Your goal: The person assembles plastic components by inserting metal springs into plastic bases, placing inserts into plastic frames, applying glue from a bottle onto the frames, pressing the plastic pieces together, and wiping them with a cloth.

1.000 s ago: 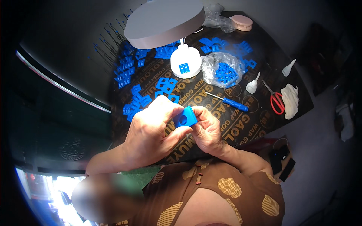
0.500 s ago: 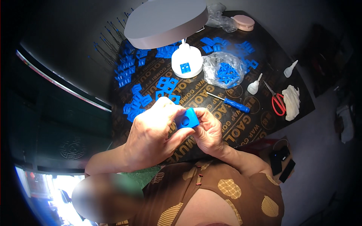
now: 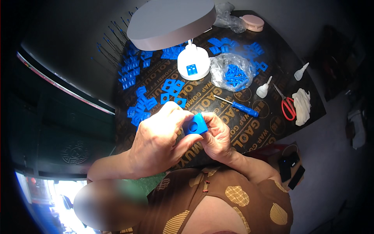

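A blue square plastic piece (image 3: pixel 200 120) with a round recess is held up between my two hands, over the near part of the dark table. My left hand (image 3: pixel 157 134) grips its left side, with the thumb along the lower edge. From the right, my right hand (image 3: pixel 218 138) pinches the piece with bent fingers and thumb; some fingertips are hidden behind it. Just beyond the left hand lie flat blue pieces with holes (image 3: pixel 172 89) and a heap of blue plastic parts (image 3: pixel 141 105).
A white lamp (image 3: pixel 186 54) with a wide grey head (image 3: pixel 171 23) stands at the back. Near it lies a clear bag (image 3: pixel 218 80) of small blue parts. Rightward are a blue-handled screwdriver (image 3: pixel 244 109), squeeze bottle (image 3: pixel 263 90), red scissors (image 3: pixel 287 107) and white cloth (image 3: pixel 302 105).
The blue piece has shifted slightly to the right and turned a little in my fingers. Both hands keep their grip on it.
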### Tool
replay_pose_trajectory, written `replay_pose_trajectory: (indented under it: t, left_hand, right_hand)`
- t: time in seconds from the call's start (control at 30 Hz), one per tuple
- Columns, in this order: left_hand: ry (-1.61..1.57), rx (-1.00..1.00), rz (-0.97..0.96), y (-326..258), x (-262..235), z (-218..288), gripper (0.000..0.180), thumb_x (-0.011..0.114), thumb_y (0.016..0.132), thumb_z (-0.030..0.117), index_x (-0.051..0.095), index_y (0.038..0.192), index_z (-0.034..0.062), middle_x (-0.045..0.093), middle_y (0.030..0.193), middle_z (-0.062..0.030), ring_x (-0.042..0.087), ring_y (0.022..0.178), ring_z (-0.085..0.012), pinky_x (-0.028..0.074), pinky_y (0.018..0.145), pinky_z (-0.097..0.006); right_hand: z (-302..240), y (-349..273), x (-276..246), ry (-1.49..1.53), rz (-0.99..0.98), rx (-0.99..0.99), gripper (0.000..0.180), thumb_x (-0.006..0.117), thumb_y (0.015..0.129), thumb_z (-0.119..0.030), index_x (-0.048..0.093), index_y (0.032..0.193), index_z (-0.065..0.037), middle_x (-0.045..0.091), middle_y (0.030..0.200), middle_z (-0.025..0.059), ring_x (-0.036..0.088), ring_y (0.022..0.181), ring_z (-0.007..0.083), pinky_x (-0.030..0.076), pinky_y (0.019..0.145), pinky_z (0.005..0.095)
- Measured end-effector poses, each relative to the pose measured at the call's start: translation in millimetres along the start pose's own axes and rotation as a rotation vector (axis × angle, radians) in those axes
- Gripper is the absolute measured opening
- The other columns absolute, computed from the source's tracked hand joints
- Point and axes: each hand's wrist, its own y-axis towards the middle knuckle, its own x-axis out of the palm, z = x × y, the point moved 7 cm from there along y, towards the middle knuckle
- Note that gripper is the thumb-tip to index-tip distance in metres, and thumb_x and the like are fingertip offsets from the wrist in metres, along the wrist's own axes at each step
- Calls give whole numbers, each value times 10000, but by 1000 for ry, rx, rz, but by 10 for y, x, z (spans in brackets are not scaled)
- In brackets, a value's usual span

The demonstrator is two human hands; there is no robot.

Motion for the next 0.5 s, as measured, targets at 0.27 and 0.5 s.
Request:
replay_pose_trajectory:
  t: [0.27,0.5]
  left_hand:
    - [18,1,7,-14,6,2,362,757,737,135,577,1009,-22,560,867,-150,599,740,-304,505,627,-363]
    - [5,-6,14,-19,13,-7,363,756,741,142,576,1007,-26,562,860,-150,601,728,-304,506,618,-359]
  right_hand:
    - [6,-2,-4,12,-6,8,373,601,930,-121,446,1233,32,569,1140,109,575,1062,153,468,950,307]
    - [13,-9,-15,6,-6,9,388,608,926,-135,439,1233,30,570,1130,105,576,1056,149,479,934,295]
